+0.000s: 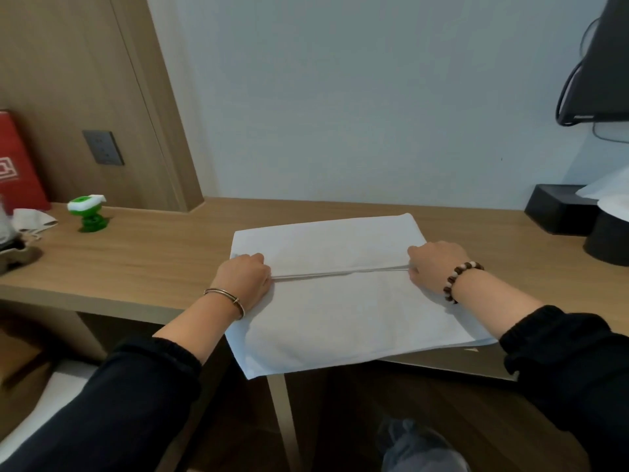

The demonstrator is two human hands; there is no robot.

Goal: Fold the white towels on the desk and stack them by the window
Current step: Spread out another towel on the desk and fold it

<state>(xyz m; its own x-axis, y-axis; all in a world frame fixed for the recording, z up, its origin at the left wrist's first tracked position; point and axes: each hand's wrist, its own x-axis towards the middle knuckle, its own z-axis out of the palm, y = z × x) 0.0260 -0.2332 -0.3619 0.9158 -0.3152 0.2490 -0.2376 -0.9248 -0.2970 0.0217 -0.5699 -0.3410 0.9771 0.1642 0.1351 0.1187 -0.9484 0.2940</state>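
Towel (340, 318), white, one item: lies flat on the desk (136, 260), at the middle of its near edge, with the nearest corner overhanging that edge. Shape is a broad rectangle with straight hems and squared corners, apparently doubled, as a thin second layer shows along the near side. The surface is matte, smooth and fine-woven, with no visible pile. A raised edge runs straight across the middle and is drawn taut. The left hand (243, 281) has its fingers curled and pinches one end of that edge; the right hand (434, 267) is likewise curled and pinches the other end. Handling, judged: light, soft and limp, with no stiffness of its own. It will sag wherever unsupported and may slide on the smooth wood-grain desk, so hold it at the two ends of an edge or at paired corners and keep it stretched so the fold lands square. Not fragile. Also on the desk: a green-and-white plastic piece (88, 212) near the far left, crumpled pale cloth (32, 221) at the left end, a red carton (17, 168) behind that, and a black box (561, 207) at the far right with more white fabric (609, 195) beside it. No window is in view.
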